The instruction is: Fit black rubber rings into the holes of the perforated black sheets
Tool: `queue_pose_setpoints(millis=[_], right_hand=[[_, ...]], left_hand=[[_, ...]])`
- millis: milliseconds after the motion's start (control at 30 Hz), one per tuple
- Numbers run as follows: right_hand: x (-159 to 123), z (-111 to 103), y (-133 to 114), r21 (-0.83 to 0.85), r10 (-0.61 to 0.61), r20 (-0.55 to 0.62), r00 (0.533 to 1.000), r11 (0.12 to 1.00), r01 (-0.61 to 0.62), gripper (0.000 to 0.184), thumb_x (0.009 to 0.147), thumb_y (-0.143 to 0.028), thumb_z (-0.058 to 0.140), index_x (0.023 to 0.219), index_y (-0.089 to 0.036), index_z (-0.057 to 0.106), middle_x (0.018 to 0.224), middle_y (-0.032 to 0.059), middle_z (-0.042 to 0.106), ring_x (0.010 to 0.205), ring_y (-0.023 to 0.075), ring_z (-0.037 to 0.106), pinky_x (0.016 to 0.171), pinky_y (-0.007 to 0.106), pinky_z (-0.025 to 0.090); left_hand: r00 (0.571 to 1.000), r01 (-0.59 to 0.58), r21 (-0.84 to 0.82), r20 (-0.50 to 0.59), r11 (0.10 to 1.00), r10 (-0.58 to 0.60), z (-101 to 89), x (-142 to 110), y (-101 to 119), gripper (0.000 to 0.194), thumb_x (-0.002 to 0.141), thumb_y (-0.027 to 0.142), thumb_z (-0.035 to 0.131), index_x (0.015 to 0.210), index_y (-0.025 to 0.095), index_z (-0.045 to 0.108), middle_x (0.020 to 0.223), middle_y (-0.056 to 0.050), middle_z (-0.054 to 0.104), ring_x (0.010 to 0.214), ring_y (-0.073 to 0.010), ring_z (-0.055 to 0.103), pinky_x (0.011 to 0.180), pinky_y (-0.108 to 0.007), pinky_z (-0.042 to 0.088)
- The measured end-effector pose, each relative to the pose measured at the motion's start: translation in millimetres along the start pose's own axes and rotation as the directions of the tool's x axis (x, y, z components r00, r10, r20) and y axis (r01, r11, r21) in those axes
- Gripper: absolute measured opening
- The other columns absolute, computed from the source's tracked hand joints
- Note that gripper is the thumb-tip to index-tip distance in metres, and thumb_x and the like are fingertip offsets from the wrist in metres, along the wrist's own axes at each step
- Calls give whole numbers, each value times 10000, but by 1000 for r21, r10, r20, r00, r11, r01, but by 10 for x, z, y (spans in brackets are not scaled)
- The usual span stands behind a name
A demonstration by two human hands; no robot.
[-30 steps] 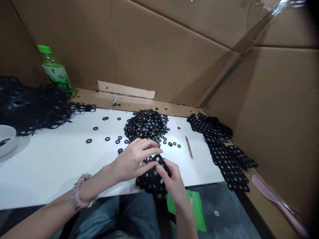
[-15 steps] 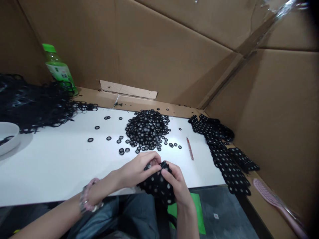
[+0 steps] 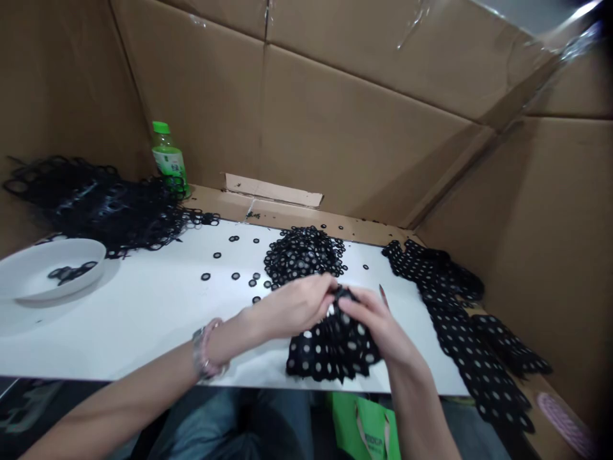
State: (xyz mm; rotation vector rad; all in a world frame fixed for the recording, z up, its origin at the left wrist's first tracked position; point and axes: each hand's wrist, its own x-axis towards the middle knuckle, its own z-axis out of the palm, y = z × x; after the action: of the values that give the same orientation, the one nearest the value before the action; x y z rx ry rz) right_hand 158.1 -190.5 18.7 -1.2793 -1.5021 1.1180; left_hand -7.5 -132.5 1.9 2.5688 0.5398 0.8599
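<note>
Head view: The dotted black piece (image 3: 330, 351) was located in front of the person, above the near edge of the white tabletop (image 3: 143, 335). It was gathered at the top and fanned out in folds toward the bottom; whether its lower edge touched the surface could not be determined.

The left hand (image 3: 306, 303) was closed in a pinch, with thumb and fingers drawn together on the gathered upper part of the piece. The right hand (image 3: 378, 319) was also closed, its thumb pressed on the same upper part from the other side. The fingertips of both hands were near each other; motion blur obscured the exact contact. A beaded bracelet (image 3: 209, 350) was fitted on the left wrist.

Directly beyond the hands was a pile of small black discs (image 3: 304, 252) with pale centres. Loose discs (image 3: 235, 276) lay to the left of the pile. A dark red pencil-like tool (image 3: 384, 295) was partly covered by the right hand.

At far left, a white bowl (image 3: 29, 287) contained several dark rings (image 3: 71, 273). Behind it were a heap of black looped material (image 3: 105, 207) and a green-capped bottle (image 3: 170, 165). Dotted black strips (image 3: 460, 326) extended along the right edge of the tabletop.
</note>
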Motion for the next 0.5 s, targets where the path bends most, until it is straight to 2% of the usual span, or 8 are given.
queue_pose_setpoints(millis=[100, 200, 267, 367, 433, 500], right_hand=[[368, -190, -375, 19, -86, 50, 995, 996, 85, 166, 743, -348, 617, 739, -195, 680, 686, -17, 633, 688, 148, 562, 680, 240, 440], [557, -268, -614, 27, -130, 52, 990, 991, 129, 143, 738, -315, 618, 681, -189, 656, 622, -33, 599, 599, 115, 522, 587, 213, 410], [606, -264, -677, 8, -167, 40, 985, 986, 167, 127, 730, -315, 622, 712, -200, 675, 639, -31, 617, 617, 126, 537, 598, 227, 419], [593, -247, -678, -27, -241, -54, 969, 971, 240, 111, 707, -313, 644, 761, -232, 699, 688, -28, 648, 688, 164, 569, 647, 270, 443], [518, -283, -663, -19, -272, -112, 956, 962, 272, 88, 690, -290, 662, 753, -241, 700, 703, -22, 652, 708, 177, 573, 657, 284, 445], [397, -373, -655, 31, -292, -148, 945, 953, 300, 56, 688, -266, 664, 724, -230, 689, 695, -8, 643, 697, 177, 569, 645, 285, 439]], left_hand=[[987, -7, 75, -160, 997, 19, -208, 332, -36, 187, 898, 193, 266, 904, 139, 445, 744, -49, 561, 646, -156, 535, 609, -261, 416], [961, 13, 32, -276, 999, -4, -410, 558, 15, 188, 894, 178, 275, 835, 152, 452, 654, 2, 513, 569, -123, 493, 572, -237, 382], [944, 34, -48, -328, 998, -48, -486, 636, 58, 207, 890, 154, 282, 771, 159, 451, 616, 26, 483, 545, -102, 465, 569, -222, 369], [930, 48, -142, -355, 989, -96, -571, 690, 20, 255, 905, 160, 277, 707, 164, 437, 601, 37, 465, 554, -89, 450, 577, -211, 361], [903, 68, -157, -411, 985, -128, -664, 695, -119, 261, 913, 174, 268, 711, 166, 432, 600, 37, 457, 549, -88, 439, 567, -212, 353], [851, 139, -141, -489, 980, -191, -770, 673, -338, 262, 918, 187, 245, 730, 168, 428, 588, 37, 440, 528, -91, 421, 552, -219, 344]])
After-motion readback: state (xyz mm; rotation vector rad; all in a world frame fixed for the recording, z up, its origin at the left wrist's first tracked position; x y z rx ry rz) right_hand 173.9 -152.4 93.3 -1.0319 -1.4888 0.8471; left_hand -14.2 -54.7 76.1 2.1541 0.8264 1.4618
